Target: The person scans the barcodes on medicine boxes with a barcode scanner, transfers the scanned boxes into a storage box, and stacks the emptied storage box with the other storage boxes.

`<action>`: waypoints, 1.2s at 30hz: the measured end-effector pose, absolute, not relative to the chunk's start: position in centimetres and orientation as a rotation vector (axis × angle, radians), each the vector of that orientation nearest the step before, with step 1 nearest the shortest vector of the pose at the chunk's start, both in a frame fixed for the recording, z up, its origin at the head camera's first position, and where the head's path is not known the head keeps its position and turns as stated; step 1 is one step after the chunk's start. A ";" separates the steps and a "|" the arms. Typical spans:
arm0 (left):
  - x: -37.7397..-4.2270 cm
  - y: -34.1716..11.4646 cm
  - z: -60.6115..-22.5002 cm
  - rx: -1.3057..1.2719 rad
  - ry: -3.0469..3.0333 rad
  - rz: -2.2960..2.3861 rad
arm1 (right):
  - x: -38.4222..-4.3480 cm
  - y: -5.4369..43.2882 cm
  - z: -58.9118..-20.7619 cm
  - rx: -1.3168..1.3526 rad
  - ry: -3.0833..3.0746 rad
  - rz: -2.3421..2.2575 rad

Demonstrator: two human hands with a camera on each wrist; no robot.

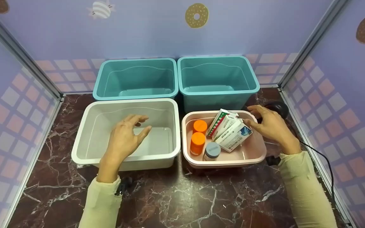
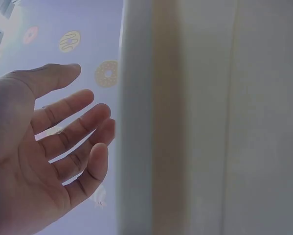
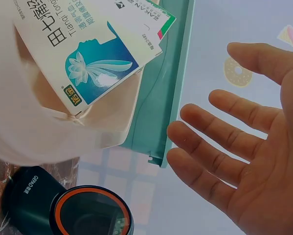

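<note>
My left hand (image 1: pixel 124 137) hovers over the white bin (image 1: pixel 127 158), fingers loosely bent and holding nothing. In the left wrist view its fingers (image 2: pixel 75 132) are spread, with the bin wall beside them. At the right end of the pink basin (image 1: pixel 225 163) is my right hand (image 1: pixel 271 123), also holding nothing, its fingers parted. Inside that basin several medicine boxes (image 1: pixel 231 134) lean together, printed with Chinese text; one has a blue head picture (image 3: pixel 100 63). To their left stand two orange-capped bottles (image 1: pixel 198 139) and a grey-capped bottle (image 1: pixel 213 150).
Two teal bins (image 1: pixel 138 79) stand side by side behind, against the patterned wall. A black scanner-like device (image 3: pixel 90 213) with an orange ring sits right of the basin, and a black cable (image 1: pixel 325 158) runs along the right side. Dark marbled tabletop (image 1: pixel 195 202) lies in front.
</note>
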State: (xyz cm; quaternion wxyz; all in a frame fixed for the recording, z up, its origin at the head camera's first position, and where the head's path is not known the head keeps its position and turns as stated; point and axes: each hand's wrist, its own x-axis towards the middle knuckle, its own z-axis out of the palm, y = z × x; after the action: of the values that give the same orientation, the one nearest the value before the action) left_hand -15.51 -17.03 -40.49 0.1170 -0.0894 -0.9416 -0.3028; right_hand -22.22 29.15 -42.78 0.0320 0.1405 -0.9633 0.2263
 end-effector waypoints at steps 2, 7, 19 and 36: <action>-15.4 -16.9 -40.5 -0.267 -2.757 -0.887 | -22.2 29.2 -42.8 0.434 -2.966 0.705; -15.0 -16.6 -40.4 -0.277 -2.759 -0.895 | -22.2 29.3 -43.0 0.441 -2.968 0.719; -14.4 -16.0 -40.7 -0.321 -2.748 -0.921 | -22.0 29.3 -43.2 0.430 -2.985 0.768; -13.4 -14.9 -41.2 -0.362 -2.732 -0.976 | -21.9 29.5 -43.9 0.455 -2.962 0.813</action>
State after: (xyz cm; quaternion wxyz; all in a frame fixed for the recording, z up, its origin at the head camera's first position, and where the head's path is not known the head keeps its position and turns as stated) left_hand -13.40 -14.90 -41.24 0.1090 -0.1230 -0.9289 -0.3319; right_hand -21.88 29.54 -43.95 0.0183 0.1464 -0.9537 0.2619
